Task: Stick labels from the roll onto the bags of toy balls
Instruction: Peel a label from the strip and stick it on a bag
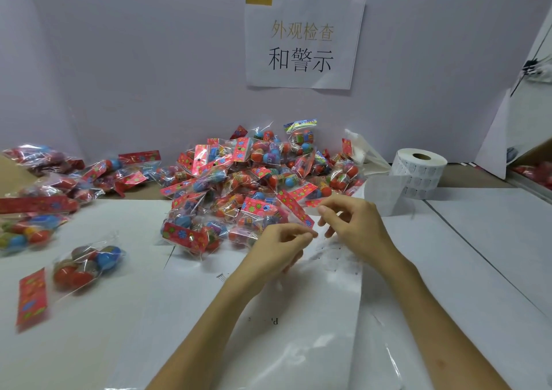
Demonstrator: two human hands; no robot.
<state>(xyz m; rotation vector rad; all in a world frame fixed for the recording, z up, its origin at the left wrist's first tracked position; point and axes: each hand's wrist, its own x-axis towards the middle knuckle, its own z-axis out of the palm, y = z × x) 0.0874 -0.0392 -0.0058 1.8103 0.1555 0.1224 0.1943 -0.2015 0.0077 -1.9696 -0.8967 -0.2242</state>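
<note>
Pinching, left hand (pixel 280 241) and right hand (pixel 351 222) hide what they hold; label roll (pixel 418 174) stickers seem flimsy, tacky: take one corner.

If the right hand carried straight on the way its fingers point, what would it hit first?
Probably the nearest red-carded bag, just beyond the right hand; depth is hard to judge.
</note>
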